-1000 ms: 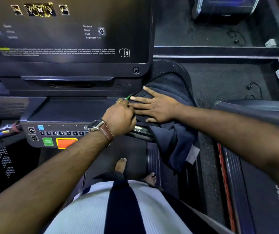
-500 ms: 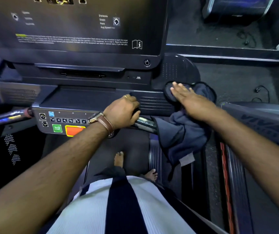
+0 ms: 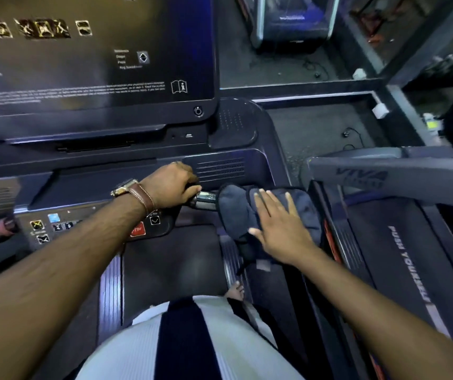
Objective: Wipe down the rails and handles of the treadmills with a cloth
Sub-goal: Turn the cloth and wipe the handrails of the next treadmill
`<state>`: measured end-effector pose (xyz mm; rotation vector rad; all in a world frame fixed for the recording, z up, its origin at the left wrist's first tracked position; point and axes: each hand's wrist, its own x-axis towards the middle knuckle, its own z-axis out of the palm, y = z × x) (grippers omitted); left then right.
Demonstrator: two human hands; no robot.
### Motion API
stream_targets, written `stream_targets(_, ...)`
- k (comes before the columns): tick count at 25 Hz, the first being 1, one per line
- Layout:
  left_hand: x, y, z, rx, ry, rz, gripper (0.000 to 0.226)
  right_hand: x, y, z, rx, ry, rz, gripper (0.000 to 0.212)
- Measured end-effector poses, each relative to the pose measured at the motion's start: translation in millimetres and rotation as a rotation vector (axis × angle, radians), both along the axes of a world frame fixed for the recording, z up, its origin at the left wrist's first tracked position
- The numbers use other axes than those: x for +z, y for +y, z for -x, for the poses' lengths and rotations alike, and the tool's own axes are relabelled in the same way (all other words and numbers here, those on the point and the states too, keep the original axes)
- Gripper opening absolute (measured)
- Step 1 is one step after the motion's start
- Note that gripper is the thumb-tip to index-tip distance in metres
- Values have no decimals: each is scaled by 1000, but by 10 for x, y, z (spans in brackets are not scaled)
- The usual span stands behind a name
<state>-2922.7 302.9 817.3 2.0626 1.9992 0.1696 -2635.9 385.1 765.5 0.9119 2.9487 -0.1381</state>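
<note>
My left hand (image 3: 171,185) wraps the handle (image 3: 206,200); my flat right hand (image 3: 280,229) might let the cloth (image 3: 236,212) slip off, I think.

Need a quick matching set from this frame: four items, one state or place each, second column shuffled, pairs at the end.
Column 1:
1. left hand
2. right hand
3. cloth
4. STOP button

Column 2:
A. red, on the console panel, partly hidden by the left forearm
B. draped over the right handrail, dark blue
C. gripping the chrome handle
D. fingers spread flat on the cloth

Pairs: 1-C, 2-D, 3-B, 4-A
</note>
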Motion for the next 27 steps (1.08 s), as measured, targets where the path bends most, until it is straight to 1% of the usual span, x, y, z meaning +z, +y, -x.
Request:
stream_targets(1, 3, -24, 5, -14, 0, 3, 28, -2, -126, 213, -94, 36, 29, 75)
stream_targets(3, 13, -59, 0, -24, 0, 6, 27, 9, -353, 564, -217, 339, 178, 58)
stream_targets(5, 33, -75, 17, -23, -18, 16, 23, -117, -450, 579, -194, 648, 151, 43)
stream_targets(6, 46, -70, 28, -22, -31, 26, 21, -174, -403, 508, -154, 691, 130, 40)
stream_targets(7, 56, -60, 28, -24, -42, 38, 19, -192, -344, 410, -152, 671, 113, 39)
stream_targets(8, 69, -59, 38, -26, -51, 49, 19, -190, -322, 382, -213, 641, 108, 37)
stream_targets(9, 82, -59, 48, -22, -62, 58, 19, -161, -339, 449, -339, 632, 104, 32)
stream_targets(10, 88, -61, 53, -14, -77, 61, 18, -138, -376, 607, -498, 660, 103, 26)
stream_targets(11, 88, -62, 55, -7, -86, 56, 19, -79, -461, 836, -608, 716, 83, 22)
stream_targets(12, 82, -69, 54, -5, -84, 45, 19, -73, -580, 1066, -594, 747, 50, 23)
stream_targets(14, 68, -86, 49, -8, -59, 36, 22, -141, -858, 1238, -334, 729, 50, 34)
stream_targets(15, 62, -92, 48, -8, -51, 42, 24, -167, -835, 1129, -187, 682, 43, 39)
stream_targets(16, 57, -95, 47, -5, -50, 53, 25, -173, -725, 957, -96, 612, -12, 42)
stream_targets(17, 58, -96, 41, 6, -54, 62, 25, -175, -623, 787, -106, 549, -52, 42)
stream_targets(18, 65, -95, 35, 21, -57, 71, 24, -174, -537, 672, -220, 529, -75, 39)
stream_targets(20, 81, -89, 27, 49, -65, 74, 21, -115, -505, 781, -564, 575, -53, 31)
stream_targets(21, 84, -83, 29, 63, -72, 70, 20, -100, -565, 996, -673, 612, -30, 29)
stream_targets(22, 86, -85, 33, 72, -77, 64, 18, -110, -679, 1251, -672, 630, -15, 29)
stream_targets(23, 90, -89, 39, 74, -81, 58, 18, -143, -809, 1415, -556, 651, -12, 33)
stream_targets(24, 93, -89, 48, 71, -86, 53, 18, -222, -890, 1440, -393, 652, -15, 39)
stream_targets(26, 85, -90, 77, 58, -96, 53, 20, -273, -729, 1131, -136, 591, -55, 48)
stream_targets(27, 74, -90, 80, 50, -87, 54, 20, -272, -596, 926, -95, 551, -105, 51)
